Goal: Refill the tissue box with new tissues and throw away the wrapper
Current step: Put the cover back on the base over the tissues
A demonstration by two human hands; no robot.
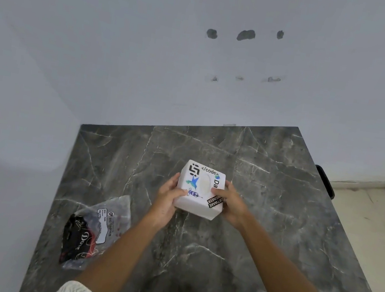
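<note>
You hold the box between both hands, just above the bench or resting on it; which, you cannot tell. Your left hand wraps the left side, its fingers pressed against the wall with the thumb over the top edge. Your right hand mirrors it on the right, fingers pressed flat to that side. The grip from both sides probably keeps the light box steady and its oval slot facing up at you, so you can judge whether it is empty. No tissue shows in the slot. The wrapper lies on the bench well to the left of your left fingers, nearer you, apparently flat; it is not yet thrown away.
</note>
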